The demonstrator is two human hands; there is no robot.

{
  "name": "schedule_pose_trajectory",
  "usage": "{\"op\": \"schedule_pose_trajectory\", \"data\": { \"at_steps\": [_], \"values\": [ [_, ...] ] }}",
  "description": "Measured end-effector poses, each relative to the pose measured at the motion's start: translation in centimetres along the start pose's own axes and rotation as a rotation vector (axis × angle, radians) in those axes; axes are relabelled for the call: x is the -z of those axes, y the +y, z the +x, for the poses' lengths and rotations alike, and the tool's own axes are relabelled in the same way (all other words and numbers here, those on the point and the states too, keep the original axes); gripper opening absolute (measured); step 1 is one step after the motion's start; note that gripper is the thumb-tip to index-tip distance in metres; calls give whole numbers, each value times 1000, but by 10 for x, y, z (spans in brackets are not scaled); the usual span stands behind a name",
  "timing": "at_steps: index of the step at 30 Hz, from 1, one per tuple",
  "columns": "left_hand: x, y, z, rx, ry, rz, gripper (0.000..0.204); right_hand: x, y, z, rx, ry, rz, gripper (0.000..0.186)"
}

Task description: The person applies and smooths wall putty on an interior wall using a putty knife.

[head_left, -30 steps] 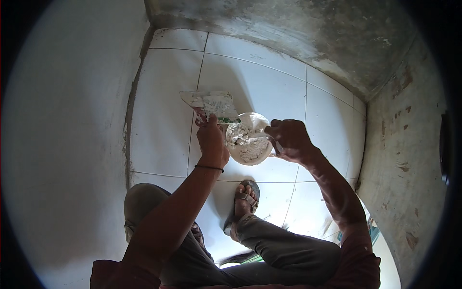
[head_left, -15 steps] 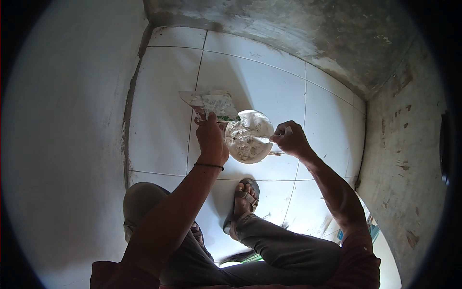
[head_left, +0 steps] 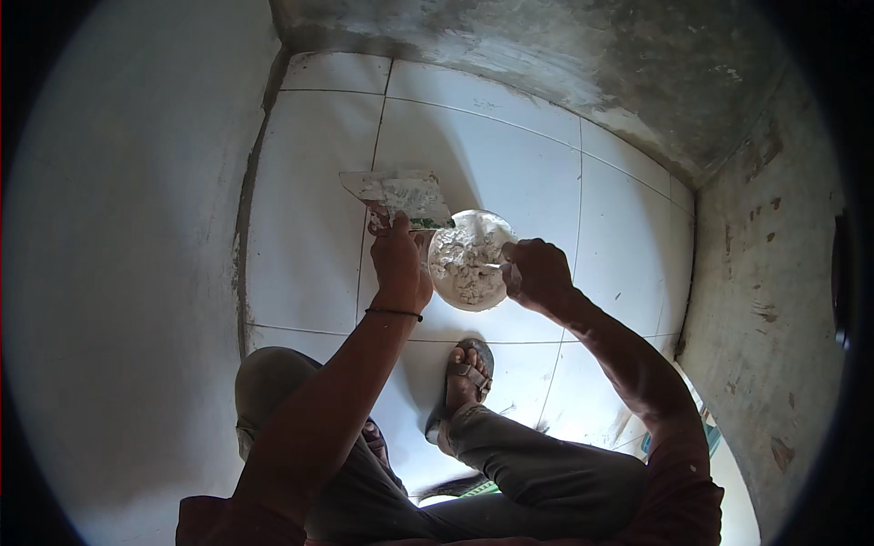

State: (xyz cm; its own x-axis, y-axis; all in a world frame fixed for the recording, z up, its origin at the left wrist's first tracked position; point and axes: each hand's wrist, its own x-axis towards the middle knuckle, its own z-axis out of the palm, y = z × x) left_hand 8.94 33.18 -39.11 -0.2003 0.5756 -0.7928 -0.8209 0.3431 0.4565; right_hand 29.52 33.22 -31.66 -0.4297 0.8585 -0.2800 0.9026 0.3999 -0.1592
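My left hand (head_left: 398,255) is closed on a flat, paste-smeared board (head_left: 405,193) with a green patch near its lower right. The board sits just above and left of a round pale container (head_left: 469,300), overlapping its upper left rim. Lumpy white paste (head_left: 472,259) fills much of the container. My right hand (head_left: 537,275) is closed on a pale stirring tool (head_left: 494,265) at the container's right side. The tool's far part is in the paste, and its exact shape is hard to make out.
White floor tiles (head_left: 319,182) surround the container. A pale wall (head_left: 127,273) stands at left, a stained cement wall (head_left: 583,55) at the back, and another flaking wall (head_left: 756,291) at right. My sandalled foot (head_left: 466,369) is just below the container.
My right hand has shifted about and now sits slightly left of where it was half a second ago, working the tool in the paste. My left hand and board stay nearly still.
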Motion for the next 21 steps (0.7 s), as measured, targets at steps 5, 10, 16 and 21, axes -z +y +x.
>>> {"op": "schedule_pose_trajectory", "data": {
  "at_steps": [5,10,16,21],
  "values": [
    [0,-1,2,13,-22,-17,39,13,-15,-16,49,44,10,12],
    [-3,-5,5,1,-3,-64,39,-3,-33,-28,23,-93,31,16],
    [10,-1,8,42,-156,79,62,14,1,-7,-151,-71,93,14],
    [12,3,5,70,-142,102,70,25,-9,8,28,132,31,14]
  ]
}}
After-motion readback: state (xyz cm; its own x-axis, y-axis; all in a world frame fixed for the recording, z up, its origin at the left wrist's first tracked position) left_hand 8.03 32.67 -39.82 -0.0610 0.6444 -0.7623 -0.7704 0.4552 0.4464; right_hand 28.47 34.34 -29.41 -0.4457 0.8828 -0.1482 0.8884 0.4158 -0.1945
